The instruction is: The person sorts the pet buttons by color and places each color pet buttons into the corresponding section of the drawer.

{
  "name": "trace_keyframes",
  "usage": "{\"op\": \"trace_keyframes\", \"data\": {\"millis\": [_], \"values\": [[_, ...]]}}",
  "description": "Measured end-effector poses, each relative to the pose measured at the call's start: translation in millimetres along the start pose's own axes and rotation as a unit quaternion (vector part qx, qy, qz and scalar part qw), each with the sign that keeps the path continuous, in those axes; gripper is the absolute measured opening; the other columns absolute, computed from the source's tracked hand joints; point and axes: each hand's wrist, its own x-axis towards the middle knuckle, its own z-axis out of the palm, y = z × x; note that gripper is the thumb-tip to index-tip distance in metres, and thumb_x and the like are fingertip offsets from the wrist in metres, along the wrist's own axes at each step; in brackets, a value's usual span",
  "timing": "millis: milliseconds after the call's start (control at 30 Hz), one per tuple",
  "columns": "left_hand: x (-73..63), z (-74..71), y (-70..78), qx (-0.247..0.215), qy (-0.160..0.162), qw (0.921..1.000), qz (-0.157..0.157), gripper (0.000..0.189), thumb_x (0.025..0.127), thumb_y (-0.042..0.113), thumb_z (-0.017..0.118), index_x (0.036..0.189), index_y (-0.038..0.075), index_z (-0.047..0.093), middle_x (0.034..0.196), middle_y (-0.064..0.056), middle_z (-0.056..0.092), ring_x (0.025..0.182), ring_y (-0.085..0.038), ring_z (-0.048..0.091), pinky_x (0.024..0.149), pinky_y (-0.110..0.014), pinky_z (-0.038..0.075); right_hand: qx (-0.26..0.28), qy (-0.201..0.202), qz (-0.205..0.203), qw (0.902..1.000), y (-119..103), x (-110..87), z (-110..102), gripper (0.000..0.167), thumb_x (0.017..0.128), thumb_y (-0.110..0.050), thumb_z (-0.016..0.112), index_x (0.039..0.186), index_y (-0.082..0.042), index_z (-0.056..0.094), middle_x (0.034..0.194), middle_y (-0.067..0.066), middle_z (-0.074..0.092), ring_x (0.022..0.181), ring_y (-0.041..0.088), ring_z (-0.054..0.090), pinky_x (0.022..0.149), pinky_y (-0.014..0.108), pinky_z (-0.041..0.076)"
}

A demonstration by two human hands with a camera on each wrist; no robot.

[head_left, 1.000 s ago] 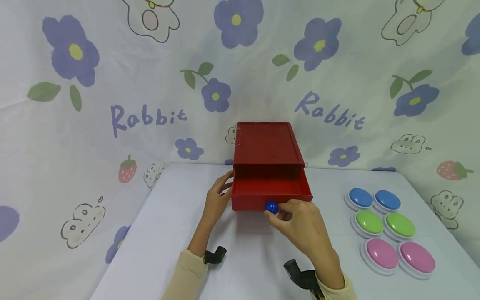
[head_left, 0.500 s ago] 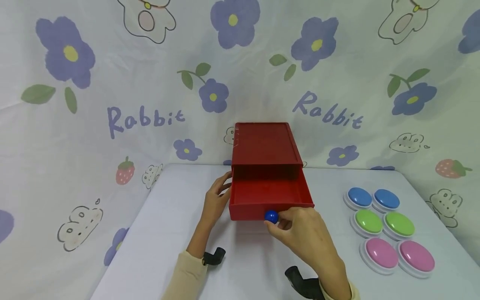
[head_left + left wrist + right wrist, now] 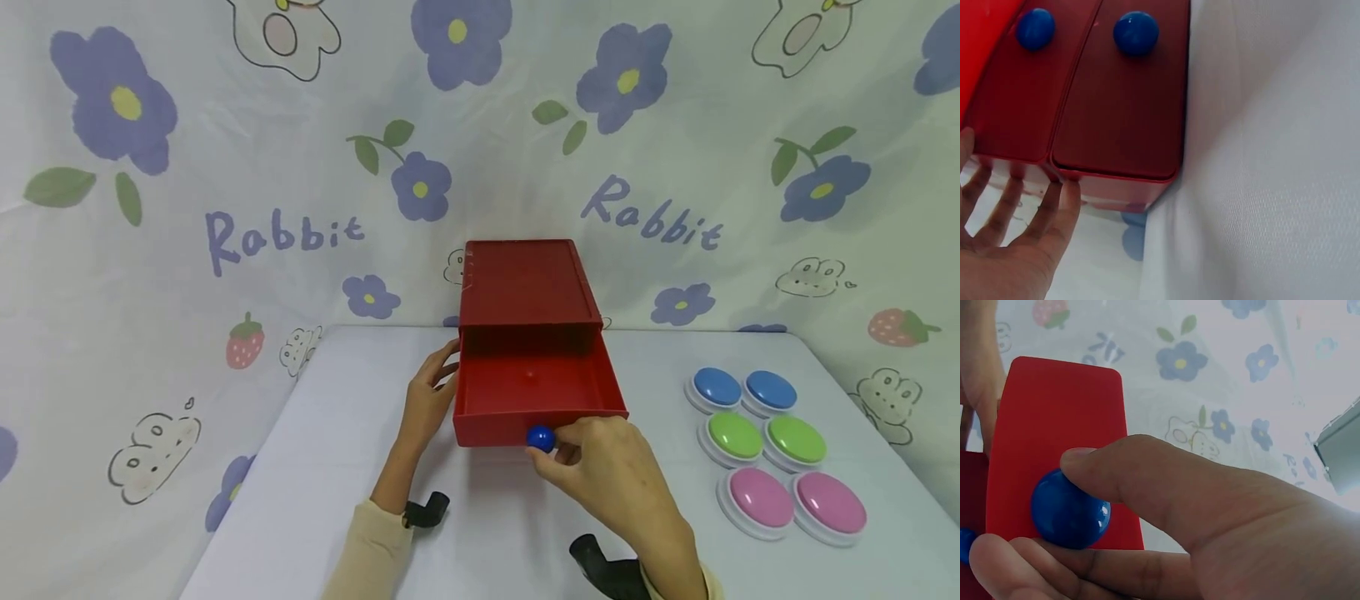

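Observation:
A red drawer cabinet [image 3: 528, 283] stands at the middle back of the white table. Its top drawer [image 3: 517, 392] is pulled far out, and I see only a small spot on its bare floor. My right hand [image 3: 618, 471] pinches the round blue knob [image 3: 1069, 509] on that drawer's front between thumb and fingers. The left hand [image 3: 427, 400] rests its fairly straight fingers against the cabinet's left side. In the left wrist view, two lower drawers show blue knobs [image 3: 1136, 33] and stay closed, with the left fingers [image 3: 1066, 209] touching the side wall.
To the right, round push buttons stand in pairs: blue [image 3: 716, 387], green [image 3: 735, 435] and pink [image 3: 761, 496], on white bases. A patterned cloth [image 3: 285, 150] hangs behind the table [image 3: 300, 508]. Black wrist mounts [image 3: 427, 510] are strapped to both forearms.
The top drawer has slid further out toward me, with my right hand holding its knob throughout. My left hand has stayed against the cabinet's side. The head view has shifted slightly.

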Motion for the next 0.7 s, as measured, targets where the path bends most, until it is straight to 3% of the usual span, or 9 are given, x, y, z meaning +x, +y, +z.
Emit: {"op": "trace_keyframes", "data": {"millis": [33,533,700], "values": [[1.0,0.5,-5.4,0.004,0.003,1.0,0.004,0.05,0.1,0.034,0.063,0.147,0.033,0.049,0.143,0.008,0.051,0.123,-0.02,0.057,0.097,-0.037,0.052,0.0,0.0,-0.001,1.0,-0.2,-0.3,-0.2,0.022,0.074,-0.027,0.089,0.066,-0.023,0.07,0.06,-0.019,0.053,0.063,0.004,0.052,0.064,0.025,0.053],[2.8,0.4,-8.8,0.005,0.006,0.9999,0.014,0.051,0.099,0.034,0.064,0.148,0.032,0.049,0.143,0.005,0.052,0.122,-0.023,0.058,0.096,-0.039,0.053,-0.024,-0.008,-0.005,0.9997,-5.5,-5.8,-6.2,0.019,0.07,-0.028,0.091,0.068,-0.023,0.072,0.061,-0.019,0.053,0.061,0.002,0.051,0.063,0.026,0.057],[2.4,0.7,-8.4,0.014,0.007,0.9999,0.008,0.05,0.1,0.037,0.062,0.148,0.036,0.049,0.142,0.009,0.052,0.123,-0.02,0.058,0.096,-0.039,0.052,-0.041,-0.037,0.007,0.9985,-6.8,-8.9,-6.5,0.022,0.068,-0.027,0.092,0.071,-0.022,0.071,0.062,-0.017,0.053,0.06,0.004,0.051,0.061,0.027,0.057]]}}
